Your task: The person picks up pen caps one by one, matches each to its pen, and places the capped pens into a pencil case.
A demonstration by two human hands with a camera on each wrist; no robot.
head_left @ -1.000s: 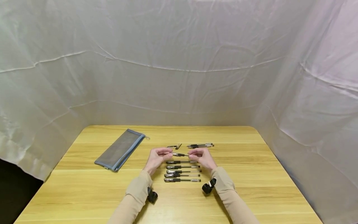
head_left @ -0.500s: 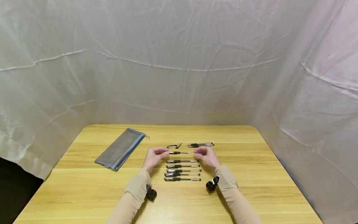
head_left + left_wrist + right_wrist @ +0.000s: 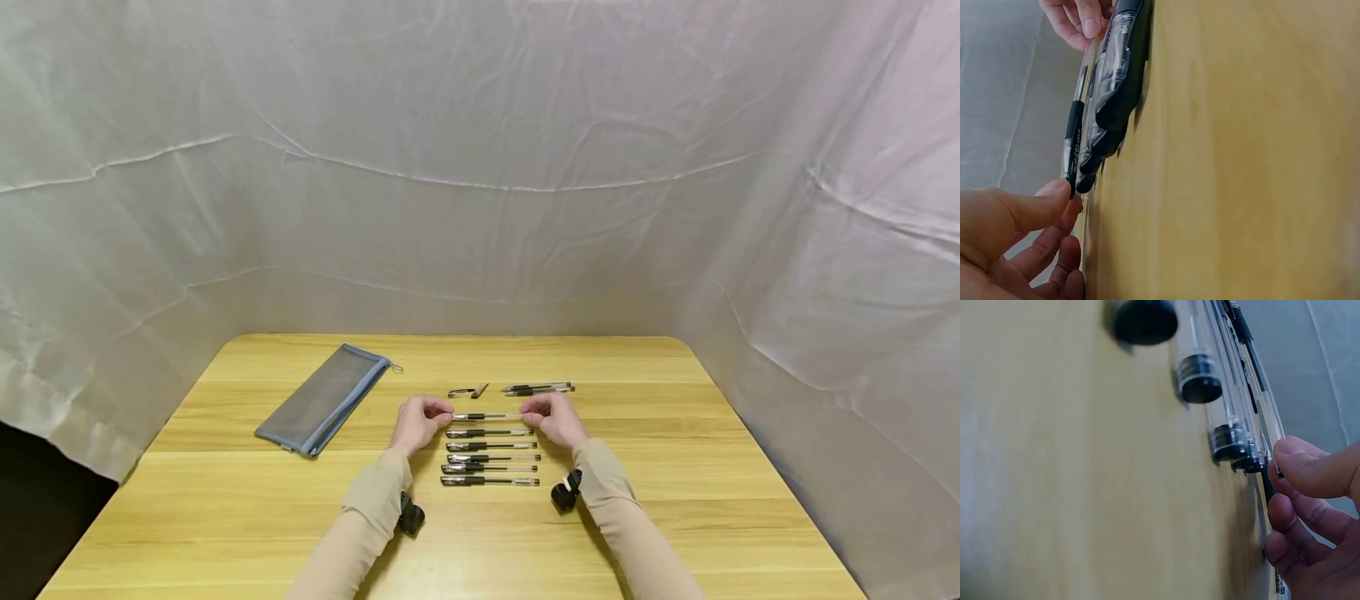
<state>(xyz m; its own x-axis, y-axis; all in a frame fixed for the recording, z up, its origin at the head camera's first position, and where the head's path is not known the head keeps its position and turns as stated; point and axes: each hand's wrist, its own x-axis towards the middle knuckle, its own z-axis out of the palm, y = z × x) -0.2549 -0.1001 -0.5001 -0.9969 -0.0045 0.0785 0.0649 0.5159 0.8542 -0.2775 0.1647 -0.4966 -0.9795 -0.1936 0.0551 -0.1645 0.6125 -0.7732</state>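
Shifted nearer to the pen row (image 3: pixel 480 458) since half a second earlier: clear-barrelled gel pen (image 3: pixel 486 417), parallel to and just beyond that row. Head view: pinched by left hand (image 3: pixel 417 423) at the clip end and right hand (image 3: pixel 557 418) at the other; mesh zip pouch (image 3: pixel 322 400) left of the row, further pens (image 3: pixel 536 389) beyond it. Left wrist view: thumb and fingertips pinching the clip end, beside the row. Right wrist view: thumb and forefinger pinching the rear end, near the row's black end plugs (image 3: pixel 1202 390).

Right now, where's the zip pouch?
Head view: the zip pouch lies on the left half of the table, left of the left hand and the row of pens.
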